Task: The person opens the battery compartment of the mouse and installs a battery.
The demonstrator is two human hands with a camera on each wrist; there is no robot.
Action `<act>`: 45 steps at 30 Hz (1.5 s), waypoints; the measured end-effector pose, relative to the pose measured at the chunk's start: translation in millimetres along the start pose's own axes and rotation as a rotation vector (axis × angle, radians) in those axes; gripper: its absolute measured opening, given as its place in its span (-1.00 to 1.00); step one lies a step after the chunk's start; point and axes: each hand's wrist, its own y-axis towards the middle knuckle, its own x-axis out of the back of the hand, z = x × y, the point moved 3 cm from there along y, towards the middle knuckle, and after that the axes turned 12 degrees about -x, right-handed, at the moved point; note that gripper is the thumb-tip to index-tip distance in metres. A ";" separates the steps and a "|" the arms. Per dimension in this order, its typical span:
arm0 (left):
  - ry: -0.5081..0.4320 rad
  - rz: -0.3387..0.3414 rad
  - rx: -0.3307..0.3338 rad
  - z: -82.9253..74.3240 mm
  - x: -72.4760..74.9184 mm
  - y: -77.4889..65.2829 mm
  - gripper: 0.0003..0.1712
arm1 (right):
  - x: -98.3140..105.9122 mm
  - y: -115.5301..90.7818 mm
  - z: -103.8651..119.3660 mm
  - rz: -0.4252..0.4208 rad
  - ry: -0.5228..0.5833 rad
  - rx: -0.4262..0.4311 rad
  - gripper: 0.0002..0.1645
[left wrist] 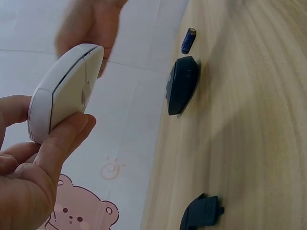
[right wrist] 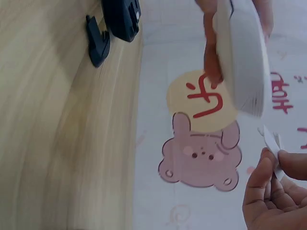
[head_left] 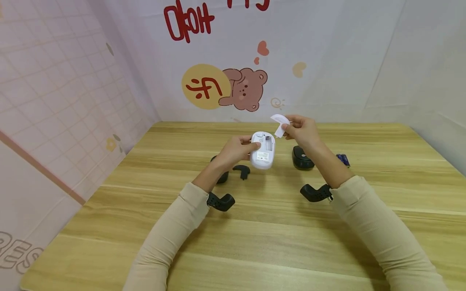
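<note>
Held up above the table in my left hand [head_left: 234, 152] is a white computer mouse [head_left: 263, 155], its underside turned toward my head. The thumb presses on that underside, beside an uncovered battery slot [head_left: 269, 143]. To the right of the mouse and a little higher, my right hand [head_left: 302, 131] pinches a white battery cover [head_left: 280, 126] between thumb and fingers. Cover and mouse are apart. In the right wrist view the cover [right wrist: 272, 151] shows nearly edge-on; in the left wrist view the mouse [left wrist: 64, 91] shows from its side.
A black mouse [head_left: 302, 158] lies by my right forearm, with blue batteries [head_left: 343, 160] to its right. Partly hidden behind my left wrist is another black mouse [head_left: 222, 178], and a black battery cover [head_left: 242, 171] lies beside it. The wooden table [head_left: 255, 242] ends at a printed cloth backdrop.
</note>
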 end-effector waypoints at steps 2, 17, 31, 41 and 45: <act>-0.008 -0.018 -0.001 -2.1 3.6 0.3 -0.52 | 2.9 3.9 -5.7 0.012 -0.038 -0.029 -0.54; -0.033 -0.070 -0.040 -19.8 17.4 1.0 -0.51 | -4.6 28.9 -50.7 0.156 -0.479 -0.120 -0.64; -0.029 -0.061 -0.044 -15.5 14.9 2.1 -0.55 | -13.1 31.8 -63.4 0.291 -0.697 -0.171 -0.65; -0.039 -0.050 -0.058 -13.9 11.8 1.4 -0.57 | -20.7 33.7 -66.1 0.309 -0.782 -0.232 -0.64; -0.040 -0.050 -0.053 -13.2 11.3 1.2 -0.57 | -23.0 35.5 -67.0 0.311 -0.811 -0.241 -0.65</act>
